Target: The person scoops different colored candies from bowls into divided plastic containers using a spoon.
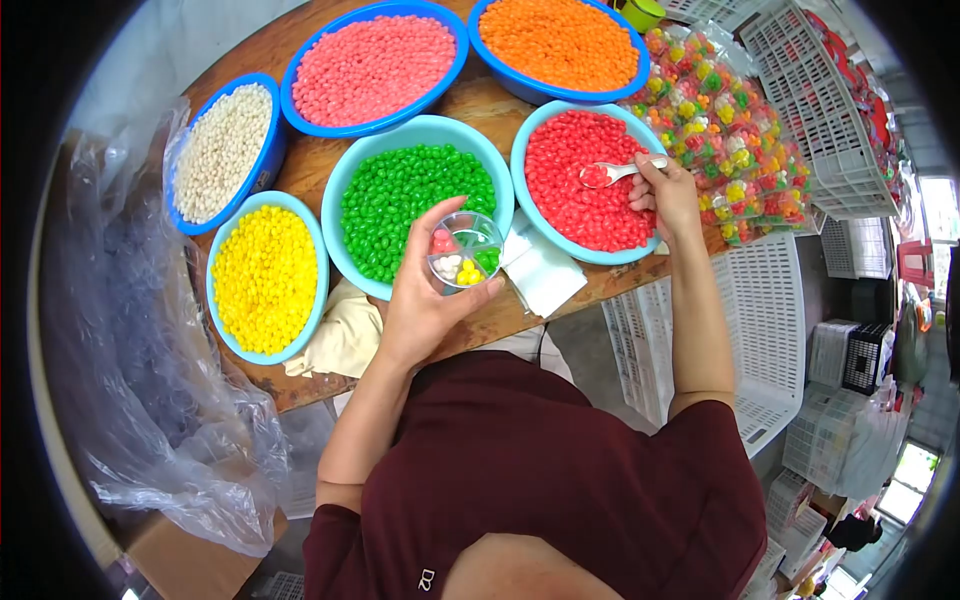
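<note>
My left hand is closed round a clear, round divided container above the near edge of the green candy bowl. Its compartments show pink, white, yellow and green candies; at least one looks empty. My right hand grips a white spoon over the bowl of red candies. A few red candies lie in the spoon's scoop. Between the two bowls, a folded white cloth rests at the table's edge.
Bowls of yellow, white, pink and orange candies stand around. Bagged candies are piled at the right, beside white plastic crates. Clear plastic sheeting hangs left. A beige cloth lies near the yellow bowl.
</note>
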The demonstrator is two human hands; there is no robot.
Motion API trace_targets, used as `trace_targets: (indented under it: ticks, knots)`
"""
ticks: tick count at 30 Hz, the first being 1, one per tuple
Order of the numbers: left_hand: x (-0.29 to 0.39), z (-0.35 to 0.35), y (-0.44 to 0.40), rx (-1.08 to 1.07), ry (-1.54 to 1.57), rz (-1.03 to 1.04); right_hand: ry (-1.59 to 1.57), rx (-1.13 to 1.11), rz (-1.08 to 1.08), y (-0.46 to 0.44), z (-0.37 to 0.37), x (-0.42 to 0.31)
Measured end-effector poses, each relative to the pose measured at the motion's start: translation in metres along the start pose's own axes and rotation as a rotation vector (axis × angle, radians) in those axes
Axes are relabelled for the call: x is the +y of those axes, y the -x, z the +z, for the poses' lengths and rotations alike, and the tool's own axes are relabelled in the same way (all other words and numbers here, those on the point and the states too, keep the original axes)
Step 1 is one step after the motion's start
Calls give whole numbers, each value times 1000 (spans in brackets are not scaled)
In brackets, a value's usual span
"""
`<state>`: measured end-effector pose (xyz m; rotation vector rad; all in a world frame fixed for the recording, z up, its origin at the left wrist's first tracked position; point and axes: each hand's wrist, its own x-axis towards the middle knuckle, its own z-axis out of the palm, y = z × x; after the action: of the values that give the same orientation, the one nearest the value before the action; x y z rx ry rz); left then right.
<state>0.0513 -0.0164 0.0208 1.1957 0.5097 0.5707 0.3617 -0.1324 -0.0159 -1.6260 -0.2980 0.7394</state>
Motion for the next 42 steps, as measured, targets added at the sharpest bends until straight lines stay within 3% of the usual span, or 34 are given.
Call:
trace_targets:
  ticks: [19, 24, 29, 36, 40, 42]
  knots:
    - [0, 11, -6, -18, -4, -81, -176, -144, 64, 2, -1, -8]
    - [-13, 2, -11, -10, -301, -7, -210, -279, 25, 39, 33, -36]
    - [-10, 8, -9, 90, -520, 114, -52, -330, -43, 70, 79, -55]
    - [-21, 7, -11, 182, -578, 171, 352, -350, -347, 95, 127, -63]
    - [-22, 2, -14, 188, -514, 144, 757, -301, -1084, 105, 141, -59]
    - [-22, -1, -14, 171, -468, 138, 869, -377, -1189, 114, 144, -64]
